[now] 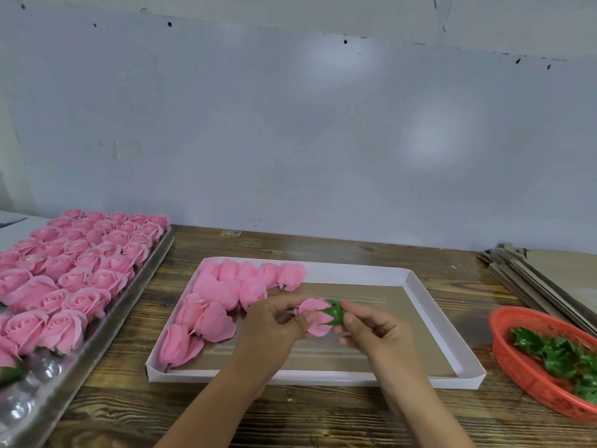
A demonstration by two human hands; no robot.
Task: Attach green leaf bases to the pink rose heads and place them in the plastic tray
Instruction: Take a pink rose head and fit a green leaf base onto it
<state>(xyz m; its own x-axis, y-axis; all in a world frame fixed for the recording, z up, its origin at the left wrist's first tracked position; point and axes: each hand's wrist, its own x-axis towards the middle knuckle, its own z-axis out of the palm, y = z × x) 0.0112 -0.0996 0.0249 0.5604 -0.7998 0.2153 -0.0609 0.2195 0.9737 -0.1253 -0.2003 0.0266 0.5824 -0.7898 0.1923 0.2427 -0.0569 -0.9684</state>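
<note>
my left hand (pixel 274 321) grip pinches soft pink rose (pixel 315 316), right hand (pixel 371 331) grip presses ribbed green leaf base (pixel 336 312) onto it | risk: off-centre push crushes petals | white box (pixel 420 292) beneath | clear plastic tray (pixel 151 263) at 10 o'clock | orange basket (pixel 504 350) at 3

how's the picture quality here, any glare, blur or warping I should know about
Head view: two soft glare patches on the grey wall; wide-angle bending curves the wooden table edges; the rose tray at left looks soft and shiny; hands and the held rose are reasonably sharp.
</note>
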